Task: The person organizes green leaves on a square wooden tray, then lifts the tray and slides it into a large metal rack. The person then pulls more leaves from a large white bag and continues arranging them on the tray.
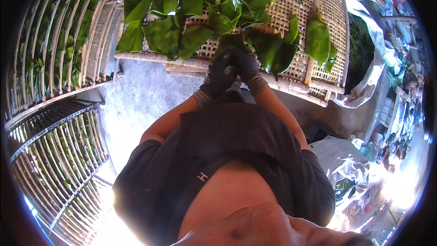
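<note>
My left hand (219, 70) and my right hand (243, 64), both in dark gloves with pale cuffs, meet at the front edge of a woven bamboo tray (327, 36). Their fingers are bent close together on a dark green leaf (232, 41), partly hidden behind them. Wide glossy green leaf pieces (161, 36) lie spread over the tray to the left and behind. A large dark leaf (268, 50) lies just right of my hands, and a narrower one (317, 41) is farther right.
Slatted bamboo racks with leaves (50, 41) stand at the left, upper and lower. A pale sack of dark greens (359, 54) sits right of the tray. Pale bundled sheeting (341, 173) lies at lower right. Grey concrete floor (145, 91) shows below the tray.
</note>
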`<action>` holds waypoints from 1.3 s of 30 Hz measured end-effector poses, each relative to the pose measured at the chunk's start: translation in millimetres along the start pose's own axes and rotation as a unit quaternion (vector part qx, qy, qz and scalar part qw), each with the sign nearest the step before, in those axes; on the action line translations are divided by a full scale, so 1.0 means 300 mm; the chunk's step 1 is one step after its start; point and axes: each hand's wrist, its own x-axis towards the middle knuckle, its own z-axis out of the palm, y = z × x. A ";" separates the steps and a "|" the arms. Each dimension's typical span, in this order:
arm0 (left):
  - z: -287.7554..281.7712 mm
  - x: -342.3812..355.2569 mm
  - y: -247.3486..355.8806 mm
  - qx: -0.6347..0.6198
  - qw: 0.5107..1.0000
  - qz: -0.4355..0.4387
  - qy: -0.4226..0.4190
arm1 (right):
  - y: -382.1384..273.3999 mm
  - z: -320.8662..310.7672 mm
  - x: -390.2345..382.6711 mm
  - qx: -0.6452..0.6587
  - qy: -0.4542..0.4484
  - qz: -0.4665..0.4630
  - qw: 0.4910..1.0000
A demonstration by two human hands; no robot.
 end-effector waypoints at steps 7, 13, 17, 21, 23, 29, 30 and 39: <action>-0.079 -0.052 -0.064 -0.208 0.947 -0.245 0.010 | 0.003 -0.206 -0.036 0.281 0.087 0.221 0.930; -0.060 -0.065 -0.120 -0.261 0.933 -0.246 0.019 | 0.102 0.090 0.000 0.169 0.025 0.039 0.985; 0.027 -0.146 -0.288 0.114 0.980 -0.152 -0.064 | -0.058 0.095 0.065 0.451 0.007 0.073 0.890; -0.054 -0.009 -0.092 0.172 0.979 -0.003 -0.107 | -0.012 -0.020 0.042 0.256 -0.042 0.079 0.963; -0.021 -0.017 -0.124 0.213 0.973 0.021 -0.091 | 0.102 -0.125 -0.003 0.067 0.009 0.105 0.992; -0.056 0.010 -0.135 0.197 0.965 -0.019 -0.170 | 0.073 -0.470 -0.114 -0.148 0.285 0.222 0.921; -0.057 0.020 -0.122 0.190 0.960 -0.018 -0.204 | 0.178 -0.438 -0.174 -0.135 0.251 0.235 0.929; 0.018 0.053 0.012 0.059 0.981 -0.001 -0.186 | 0.293 -0.119 -0.247 0.217 0.214 0.252 0.919</action>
